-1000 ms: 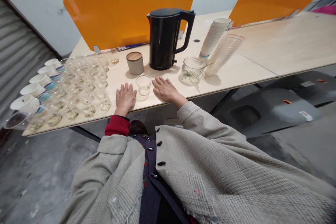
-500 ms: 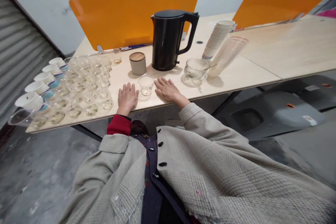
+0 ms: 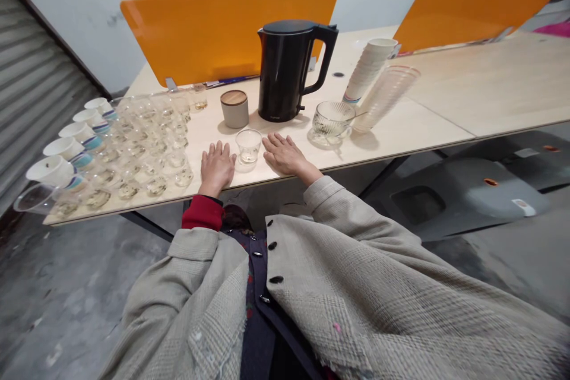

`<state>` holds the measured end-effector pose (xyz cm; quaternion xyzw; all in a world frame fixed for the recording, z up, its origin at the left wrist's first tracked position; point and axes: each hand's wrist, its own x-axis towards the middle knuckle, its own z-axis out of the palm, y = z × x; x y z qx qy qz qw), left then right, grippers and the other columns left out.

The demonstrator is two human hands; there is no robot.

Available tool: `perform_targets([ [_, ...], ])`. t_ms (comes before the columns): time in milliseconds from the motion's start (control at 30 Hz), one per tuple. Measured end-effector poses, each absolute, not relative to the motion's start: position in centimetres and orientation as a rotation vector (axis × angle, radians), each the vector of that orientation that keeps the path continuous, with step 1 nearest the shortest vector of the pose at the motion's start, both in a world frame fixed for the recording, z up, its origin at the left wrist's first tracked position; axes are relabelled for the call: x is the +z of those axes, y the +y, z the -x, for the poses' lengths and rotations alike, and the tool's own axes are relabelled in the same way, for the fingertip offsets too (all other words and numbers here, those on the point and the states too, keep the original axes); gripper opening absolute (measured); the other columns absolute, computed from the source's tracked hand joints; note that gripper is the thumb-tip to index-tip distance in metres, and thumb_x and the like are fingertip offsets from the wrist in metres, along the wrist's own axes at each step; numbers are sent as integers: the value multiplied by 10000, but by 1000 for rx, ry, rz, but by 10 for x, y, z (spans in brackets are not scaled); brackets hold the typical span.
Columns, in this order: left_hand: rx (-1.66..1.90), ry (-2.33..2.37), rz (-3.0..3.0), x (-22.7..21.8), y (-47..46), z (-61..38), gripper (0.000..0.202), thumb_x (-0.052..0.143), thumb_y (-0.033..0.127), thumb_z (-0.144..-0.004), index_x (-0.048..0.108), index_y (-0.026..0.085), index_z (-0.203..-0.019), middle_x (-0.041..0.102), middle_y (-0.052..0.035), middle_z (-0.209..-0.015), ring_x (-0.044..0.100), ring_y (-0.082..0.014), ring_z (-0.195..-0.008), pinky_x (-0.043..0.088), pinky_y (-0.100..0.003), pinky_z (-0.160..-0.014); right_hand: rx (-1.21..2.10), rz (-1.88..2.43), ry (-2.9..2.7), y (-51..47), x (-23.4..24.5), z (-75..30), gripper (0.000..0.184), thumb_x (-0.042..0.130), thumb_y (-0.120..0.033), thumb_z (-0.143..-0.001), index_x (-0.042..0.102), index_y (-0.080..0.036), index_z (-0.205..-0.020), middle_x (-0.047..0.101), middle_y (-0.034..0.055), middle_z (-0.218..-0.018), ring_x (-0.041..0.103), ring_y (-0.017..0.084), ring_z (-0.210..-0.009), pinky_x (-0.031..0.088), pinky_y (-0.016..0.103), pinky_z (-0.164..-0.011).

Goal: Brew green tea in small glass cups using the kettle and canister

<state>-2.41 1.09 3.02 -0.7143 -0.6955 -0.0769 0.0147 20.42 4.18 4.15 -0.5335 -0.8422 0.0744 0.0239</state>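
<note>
Between the hands [image 3: 217, 169], a glass tumbler [image 3: 248, 146] (upright).

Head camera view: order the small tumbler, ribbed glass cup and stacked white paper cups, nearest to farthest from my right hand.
1. Small glass tumbler, just left of the right hand.
2. Ribbed glass cup, to the hand's right.
3. Stacked white paper cups, farther right and back.

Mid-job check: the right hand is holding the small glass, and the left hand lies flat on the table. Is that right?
No. The head view shows the right hand is not holding the small glass; it lies flat on the table beside it. The left hand does lie flat, as you said.
</note>
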Motion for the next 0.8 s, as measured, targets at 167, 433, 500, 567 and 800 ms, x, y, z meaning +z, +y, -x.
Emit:
perform_targets([
  [167,-192,-2169,2224,32,11,23,641,248,405,-1112,428,160,-1677,360,-133,-1789,297,-349,-1676,275,-568,-1357,218,1652,-2609,42,41,-204,700,269,-370,-1103,279,-56,-1728,209,206,-1828,186,388,-1708,172,639,-1367],
  [433,-169,-2167,2214,33,11,23,633,253,401,-1117,428,166,-1678,367,-129,-1786,310,-347,-1671,290,-568,-1351,219,1656,-2607,43,39,-204,703,263,-377,-1102,272,-64,-1732,207,199,-1831,186,383,-1709,169,626,-1369],
  [500,-171,-2171,2221,33,11,23,637,249,403,-1117,424,160,-1680,360,-130,-1789,305,-356,-1671,283,-573,-1353,228,1663,-2606,43,39,-205,705,266,-377,-1102,269,-64,-1733,205,196,-1832,180,382,-1710,163,621,-1372],
  [567,-174,-2176,2223,33,11,23,639,246,401,-1117,422,155,-1680,358,-132,-1790,303,-360,-1671,279,-576,-1354,230,1661,-2607,44,39,-205,704,265,-379,-1103,272,-64,-1732,206,196,-1831,180,382,-1710,164,625,-1371],
  [800,-183,-2153,2219,31,12,24,634,253,398,-1114,436,156,-1671,373,-138,-1782,314,-356,-1667,295,-586,-1346,214,1650,-2621,42,41,-205,706,260,-377,-1104,267,-51,-1730,206,210,-1829,185,395,-1706,174,643,-1364],
])
